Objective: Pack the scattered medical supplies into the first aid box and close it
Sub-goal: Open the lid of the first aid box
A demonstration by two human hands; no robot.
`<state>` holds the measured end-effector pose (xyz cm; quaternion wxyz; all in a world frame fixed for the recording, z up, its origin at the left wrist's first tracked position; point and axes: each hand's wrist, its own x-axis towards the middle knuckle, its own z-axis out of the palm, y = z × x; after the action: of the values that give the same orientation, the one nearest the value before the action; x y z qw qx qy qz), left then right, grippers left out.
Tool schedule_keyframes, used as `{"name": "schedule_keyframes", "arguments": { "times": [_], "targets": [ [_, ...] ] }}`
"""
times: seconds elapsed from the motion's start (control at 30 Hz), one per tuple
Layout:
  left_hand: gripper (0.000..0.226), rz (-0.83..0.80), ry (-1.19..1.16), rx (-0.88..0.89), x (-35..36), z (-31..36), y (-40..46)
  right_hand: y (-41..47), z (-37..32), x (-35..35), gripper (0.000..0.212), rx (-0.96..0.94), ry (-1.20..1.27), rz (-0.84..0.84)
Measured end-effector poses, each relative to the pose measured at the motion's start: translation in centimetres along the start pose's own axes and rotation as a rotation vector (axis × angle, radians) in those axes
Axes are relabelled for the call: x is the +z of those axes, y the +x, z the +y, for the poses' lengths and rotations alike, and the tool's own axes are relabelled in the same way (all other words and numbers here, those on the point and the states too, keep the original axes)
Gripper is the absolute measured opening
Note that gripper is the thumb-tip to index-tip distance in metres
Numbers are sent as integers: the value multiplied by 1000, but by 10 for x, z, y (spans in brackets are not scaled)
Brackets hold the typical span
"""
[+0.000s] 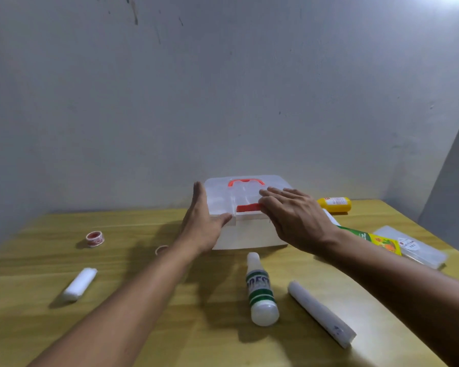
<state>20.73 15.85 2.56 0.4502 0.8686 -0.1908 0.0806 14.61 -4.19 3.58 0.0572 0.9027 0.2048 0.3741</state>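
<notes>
Against the grey wall at the far side of the wooden table (149, 337) sits the first aid box (245, 207), a translucent white case with its lid down, an orange handle (246, 182) lying flat on top and an orange latch (248, 207) at the front edge of the lid. All other places here are given from this box.

The left hand (203, 221) is at the box's left end, palm facing the side wall, fingers straight and spread, the thumb reaching across the front rim; it is loose and grasps nothing, and whether the palm actually touches the box I cannot tell. The right hand (293, 215) lies flat over the right half of the lid, fingers extended, the fingertips at the right end of the latch; it too is unclenched and holds nothing.

Just in front of the box lies a white bottle (261, 290) with green bands, its cap toward the box. To the front right lies a rolled white bandage (321, 313). Behind and right of the box lies a yellow bottle (335, 203). Right of the box, partly hidden by the right forearm, lie a green and yellow packet (376, 241) and a clear flat case (414, 246). To the left lies a red and white tape roll (95, 238), a small ring of tape (161, 249) nearer the box, and a white gauze roll (80, 284) to the front left.
</notes>
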Motion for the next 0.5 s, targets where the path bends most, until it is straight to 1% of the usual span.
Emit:
{"name": "schedule_keyframes", "arguments": {
  "times": [0.07, 0.13, 0.23, 0.3, 0.33, 0.43, 0.47, 0.5],
  "targets": [
    [98, 11, -50, -71, 3, -1, -4, 5, -3, -4, 11, 29, 28, 4],
    [101, 24, -67, -86, 6, -4, -6, 11, -5, -8, 12, 62, 51, 10],
    [100, 31, -112, -104, 9, -7, -10, 21, -5, -13, 15, 110, 37, 15],
    [97, 21, -111, -80, 11, -13, -9, 32, -1, -17, 15, 165, 44, 21],
    [94, 21, -54, -49, 13, -17, -9, 39, 2, -20, 16, 190, 57, 39],
    [76, 91, 306, 143, 16, -24, -11, 64, 17, -25, 22, 200, 87, 137],
    [69, 99, 379, 206, 17, -24, -11, 73, 23, -24, 25, 194, 85, 170],
    [63, 88, 413, 228, 16, -22, -12, 81, 30, -22, 27, 195, 77, 190]
  ]
}}
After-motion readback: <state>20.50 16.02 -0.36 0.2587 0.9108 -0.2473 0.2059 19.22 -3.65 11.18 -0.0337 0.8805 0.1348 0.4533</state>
